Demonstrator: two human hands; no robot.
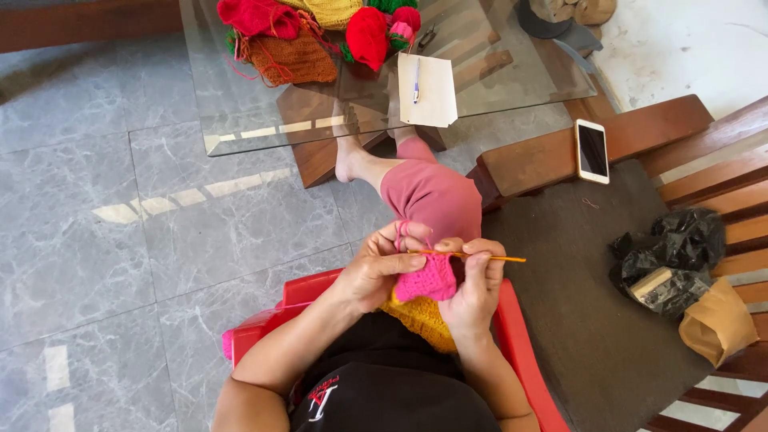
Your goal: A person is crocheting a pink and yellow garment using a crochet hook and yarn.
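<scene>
Pink crochet (428, 280) sits between both hands above the lap, over a yellow piece (420, 318). Left hand (374, 272) is closed on its upper edge, yarn over the fingers. Right hand (474, 288) pinches an orange hook (480, 257), its tip in the pink stitches. Paper (428, 90) and pen (416, 80) lie at the glass table's (240, 112) near edge; a phone (592, 150) rests on the bench arm (640, 132).

Crochet hook (472, 257) tip behind pink crochet piece (428, 282)

Bright, sharp daylight; window glare on glass tabletop (240, 120).
</scene>
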